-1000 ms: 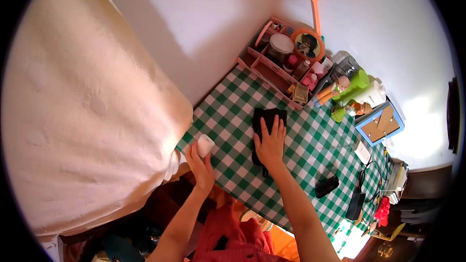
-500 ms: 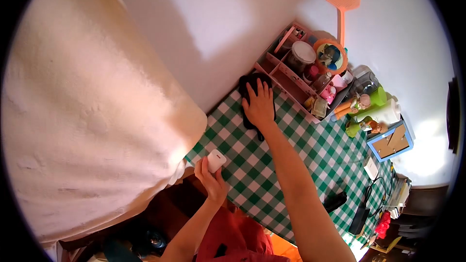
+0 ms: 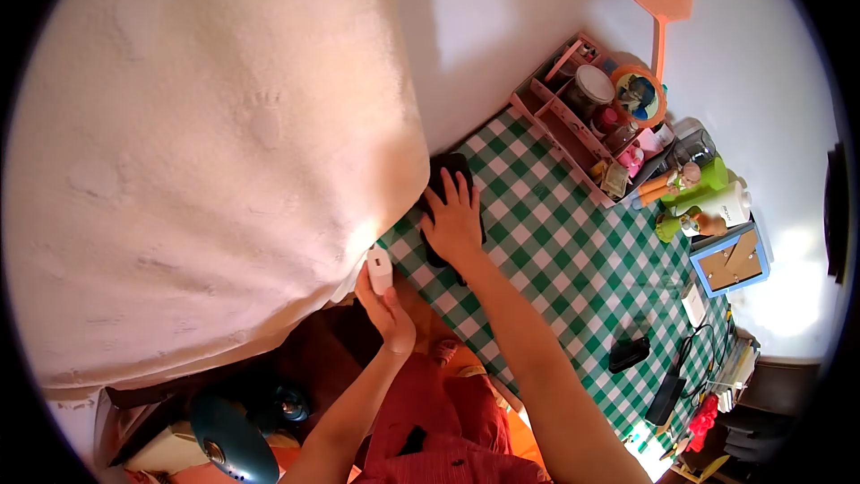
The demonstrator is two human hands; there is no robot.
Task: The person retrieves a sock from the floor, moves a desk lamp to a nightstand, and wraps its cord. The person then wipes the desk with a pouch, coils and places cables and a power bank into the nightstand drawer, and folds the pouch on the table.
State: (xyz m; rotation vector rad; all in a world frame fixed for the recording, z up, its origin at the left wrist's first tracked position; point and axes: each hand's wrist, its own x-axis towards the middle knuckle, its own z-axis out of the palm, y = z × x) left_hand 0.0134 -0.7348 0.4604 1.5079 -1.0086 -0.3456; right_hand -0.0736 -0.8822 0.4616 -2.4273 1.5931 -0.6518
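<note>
My left hand (image 3: 389,321) is closed around a white charger plug (image 3: 380,273), with a small port visible in the end that faces up. It is just off the left edge of the table, beside the cream curtain-like cloth. Flat on a black pouch-like thing (image 3: 453,164) lies my right hand (image 3: 455,222), its fingers spread. The hand covers the middle of the black thing, so I cannot make out exactly what it is. It rests on the green and white checked tablecloth (image 3: 537,260) near the table's left end.
A pink organizer (image 3: 560,130) full of jars stands against the wall, with figurines (image 3: 672,186) and a blue photo frame (image 3: 730,260) beyond it. A black object (image 3: 629,355) and a black power adapter (image 3: 665,400) lie on the right. The cream cloth (image 3: 269,170) hangs at left.
My right hand has slid the black thing away from the organizer toward the table's left edge. My left hand has brought the charger plug off the table edge, toward the cream cloth. The view has shifted.
</note>
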